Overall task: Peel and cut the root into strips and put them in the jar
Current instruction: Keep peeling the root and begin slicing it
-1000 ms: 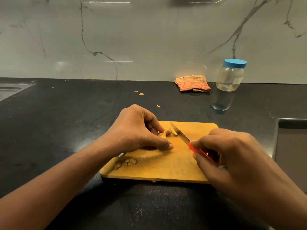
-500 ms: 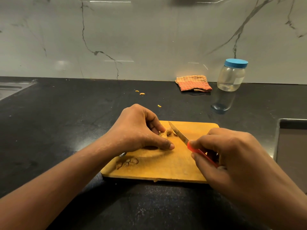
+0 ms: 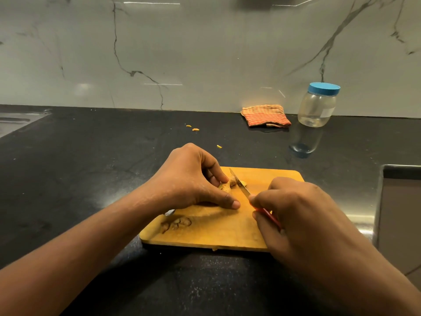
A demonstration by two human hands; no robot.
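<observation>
Head view: right hand (image 3: 296, 215), 4 o'clock on the board (image 3: 268, 176), grips the knife (image 3: 242, 187), its blade now moved in against the root (image 3: 227, 185) that the left hand (image 3: 191, 181) pinches at 12 o'clock, so slicing proceeds; lidded jar (image 3: 317, 106) far at 1 o'clock.

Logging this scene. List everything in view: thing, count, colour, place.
Cutting board: one, yellow wood, counter centre.
Root: one piece, tan, on board under left fingers.
Knife: one, red handle, blade at root.
Peelings: small pile, brown, board's near-left.
Scraps: three, yellow, counter beyond board.
Jar: one, clear, blue lid, far right.
Cloth: one, orange striped, left of jar.
Metal object: one, silver, beside left wrist.
Counter: one, black, throughout.
Left grip: holds root.
Right grip: holds knife.
</observation>
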